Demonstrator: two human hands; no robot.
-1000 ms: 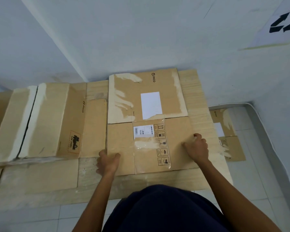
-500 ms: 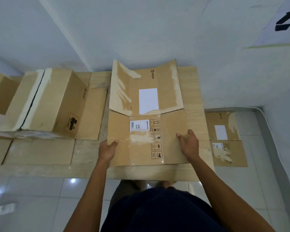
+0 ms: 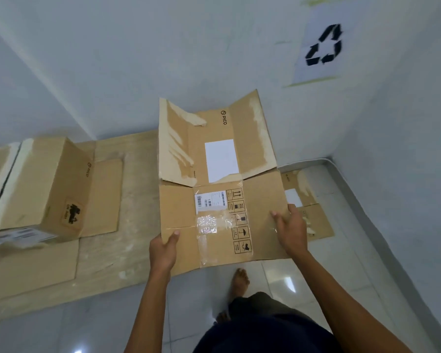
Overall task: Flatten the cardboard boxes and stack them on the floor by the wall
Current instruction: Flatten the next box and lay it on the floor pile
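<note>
From the head view, I have the flattened box (image 3: pixel 222 200) lifted clear of the floor, held out in front of me between the wooden platform (image 3: pixel 112 263) and the corner by the wall. My left hand (image 3: pixel 163 253) is clamped on its near left edge, thumb on top; my right hand (image 3: pixel 292 230) grips the right edge, fingers spread across the face. Both hands are closed on the cardboard.

I judge the sheet light but floppy: the far flaps (image 3: pixel 214 138) fold upward along the crease, so it will hinge rather than stay rigid. Holding opposite side edges near the middle crease looks right; the taped patch (image 3: pixel 206 225) seems slick, so I would keep off it.

A flattened box already on the floor (image 3: pixel 313 220) lies by the wall to the right, partly hidden. An unflattened box (image 3: pixel 43 184) sits on the platform to the left.
</note>
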